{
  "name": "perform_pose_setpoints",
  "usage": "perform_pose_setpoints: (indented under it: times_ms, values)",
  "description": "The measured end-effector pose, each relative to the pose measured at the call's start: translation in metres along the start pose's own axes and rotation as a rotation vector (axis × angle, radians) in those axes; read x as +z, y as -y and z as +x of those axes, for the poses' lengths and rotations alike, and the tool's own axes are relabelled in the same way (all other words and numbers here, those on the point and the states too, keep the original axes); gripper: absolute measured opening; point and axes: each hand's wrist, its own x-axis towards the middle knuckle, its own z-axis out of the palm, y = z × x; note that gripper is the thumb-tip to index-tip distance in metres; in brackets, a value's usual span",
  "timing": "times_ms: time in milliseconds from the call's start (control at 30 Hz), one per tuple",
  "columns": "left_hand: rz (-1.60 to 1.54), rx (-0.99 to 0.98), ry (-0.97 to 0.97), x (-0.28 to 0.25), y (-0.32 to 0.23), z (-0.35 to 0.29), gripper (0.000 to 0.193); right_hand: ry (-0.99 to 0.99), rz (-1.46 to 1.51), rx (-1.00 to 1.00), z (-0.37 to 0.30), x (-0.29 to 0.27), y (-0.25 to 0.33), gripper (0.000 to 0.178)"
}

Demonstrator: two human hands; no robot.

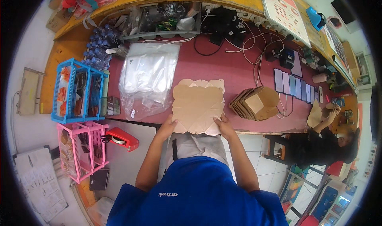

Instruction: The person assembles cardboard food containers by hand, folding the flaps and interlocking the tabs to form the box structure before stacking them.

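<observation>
A flat, brown cardboard box blank (199,106) with notched, creased edges lies at the table's near edge, in front of me. Paler layers with similar edges show beneath it. My left hand (168,127) grips its near left corner, the thumb on top. At the near right corner my right hand (225,126) holds it the same way, fingers mostly hidden underneath. To the right stands a nested stack of folded brown cardboard trays (256,102), tilted on its side and apart from my right hand.
Clear plastic bags (149,74) lie left on the red table (199,62). Blue (77,90) and pink racks (81,148) stand further left, near a red tape dispenser (122,139). Phones (292,84) and cables lie right. A co-worker (318,146) sits far right, handling brown card.
</observation>
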Motion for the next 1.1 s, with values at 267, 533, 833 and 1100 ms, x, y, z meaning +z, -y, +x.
perform_pose_setpoints:
  times_ms: [267,533,833,1100]
  values:
    - [-0.221,0.210,0.046,-0.028,-0.035,-0.004,0.050,-0.007,-0.195,-0.292,-0.006,0.009,0.035,0.038]
    - [-0.137,0.658,0.074,-0.033,-0.119,0.024,0.014,0.075,-0.276,-0.638,0.024,-0.001,0.049,0.017]
    - [-0.027,0.526,0.056,-0.016,-0.094,0.062,0.017,-0.121,-0.220,-0.590,0.042,-0.011,0.007,0.023]
    - [-0.094,0.471,-0.063,0.002,-0.099,0.060,0.022,-0.263,-0.152,-0.403,0.046,-0.003,0.003,0.038]
